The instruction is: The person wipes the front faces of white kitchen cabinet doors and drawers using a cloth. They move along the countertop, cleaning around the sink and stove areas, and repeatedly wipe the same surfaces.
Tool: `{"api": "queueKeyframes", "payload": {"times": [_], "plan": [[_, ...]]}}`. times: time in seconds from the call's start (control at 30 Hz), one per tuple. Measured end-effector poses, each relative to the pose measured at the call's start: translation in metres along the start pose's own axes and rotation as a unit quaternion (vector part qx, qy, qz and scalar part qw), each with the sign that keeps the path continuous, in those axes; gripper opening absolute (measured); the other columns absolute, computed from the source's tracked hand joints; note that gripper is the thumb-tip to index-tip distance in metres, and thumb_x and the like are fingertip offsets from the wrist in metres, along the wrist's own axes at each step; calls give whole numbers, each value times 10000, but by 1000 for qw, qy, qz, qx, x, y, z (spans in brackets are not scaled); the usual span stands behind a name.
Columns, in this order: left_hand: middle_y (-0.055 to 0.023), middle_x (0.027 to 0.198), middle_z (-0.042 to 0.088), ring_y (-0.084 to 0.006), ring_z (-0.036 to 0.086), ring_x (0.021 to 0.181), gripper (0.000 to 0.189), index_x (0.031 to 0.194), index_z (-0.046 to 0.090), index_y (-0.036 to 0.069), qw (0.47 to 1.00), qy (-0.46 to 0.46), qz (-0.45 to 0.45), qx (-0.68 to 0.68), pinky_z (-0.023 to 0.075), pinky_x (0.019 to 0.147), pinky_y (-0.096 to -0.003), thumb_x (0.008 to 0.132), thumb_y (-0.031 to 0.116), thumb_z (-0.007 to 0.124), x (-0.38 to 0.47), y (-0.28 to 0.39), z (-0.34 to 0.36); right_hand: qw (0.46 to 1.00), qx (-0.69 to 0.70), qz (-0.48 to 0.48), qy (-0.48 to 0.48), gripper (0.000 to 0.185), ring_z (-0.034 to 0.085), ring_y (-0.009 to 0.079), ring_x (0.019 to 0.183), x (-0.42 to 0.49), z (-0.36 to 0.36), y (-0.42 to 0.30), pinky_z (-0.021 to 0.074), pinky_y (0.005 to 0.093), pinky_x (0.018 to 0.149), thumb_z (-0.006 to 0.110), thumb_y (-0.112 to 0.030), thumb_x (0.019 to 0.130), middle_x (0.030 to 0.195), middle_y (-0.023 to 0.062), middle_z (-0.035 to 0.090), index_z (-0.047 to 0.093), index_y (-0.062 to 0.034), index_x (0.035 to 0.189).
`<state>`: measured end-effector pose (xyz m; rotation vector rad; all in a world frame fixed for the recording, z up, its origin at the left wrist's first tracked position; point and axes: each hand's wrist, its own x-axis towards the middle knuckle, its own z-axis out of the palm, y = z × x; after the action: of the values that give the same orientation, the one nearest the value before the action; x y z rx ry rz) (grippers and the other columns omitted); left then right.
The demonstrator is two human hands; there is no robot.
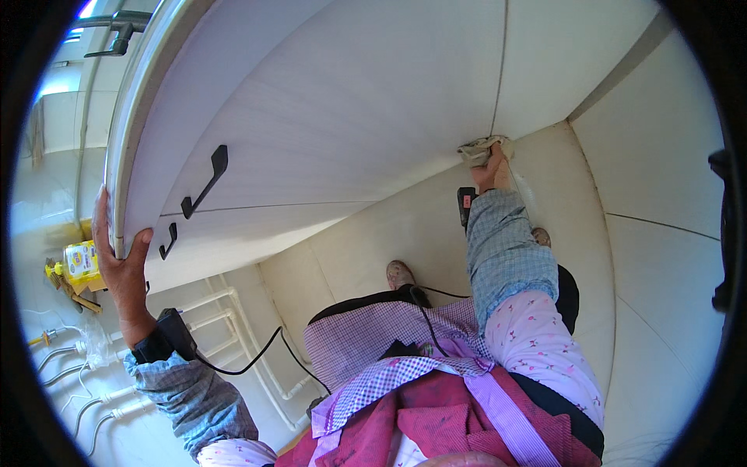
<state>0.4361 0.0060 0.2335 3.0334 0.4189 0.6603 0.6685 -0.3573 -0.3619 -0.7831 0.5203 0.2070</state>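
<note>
My right hand point(490, 172) presses a crumpled, light-coloured cloth point(478, 150) to the foot of a white cabinet front point(350, 117), where a seam between panels meets the tiled floor. My left hand point(125, 268) grips the edge of the countertop point(119, 227), with the thumb on the near side and the fingers on top. Black handles point(204, 182) stick out from the cabinet front near this hand. Both wrists carry black devices; a cable runs from the left one.
A yellow pump bottle point(80, 261) stands beyond my left hand. White pipes point(236, 315) and flexible hoses point(96, 403) run along the tiled wall. A black faucet point(119, 26) is at the upper left. Tiled wall point(659, 192) rises on the right.
</note>
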Motion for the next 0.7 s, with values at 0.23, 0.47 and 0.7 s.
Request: {"api": "queueKeyframes", "payload": {"times": [0.23, 0.47, 0.7], "plan": [[-78, 1497, 467, -289, 465, 1338, 888, 1487, 450, 227, 999, 0, -38, 15, 424, 1091, -456, 726, 469, 837, -4, -2, -3, 938, -340, -9, 71, 371, 580, 213, 1092, -41, 49, 68, 493, 339, 907, 453, -341, 1041, 1240, 51, 622, 562, -78, 1279], [-94, 1470, 483, -291, 483, 1315, 875, 1490, 439, 226, 999, -2, -37, 11, 447, 1080, -453, 743, 453, 834, -3, -3, 1, 935, 183, 293, 80, 249, 576, 208, 1084, -152, 145, 101, 510, 360, 906, 456, -201, 1032, 1227, 43, 610, 570, -88, 1223], [-115, 1460, 492, -286, 483, 1317, 836, 1479, 456, 201, 999, 12, 48, 21, 444, 1084, -434, 745, 286, 848, 0, 7, 3, 976, 183, 96, 71, 245, 563, 274, 1147, -89, 113, 18, 466, 436, 1021, 471, -115, 999, 1250, 98, 595, 574, -36, 1207]]}}
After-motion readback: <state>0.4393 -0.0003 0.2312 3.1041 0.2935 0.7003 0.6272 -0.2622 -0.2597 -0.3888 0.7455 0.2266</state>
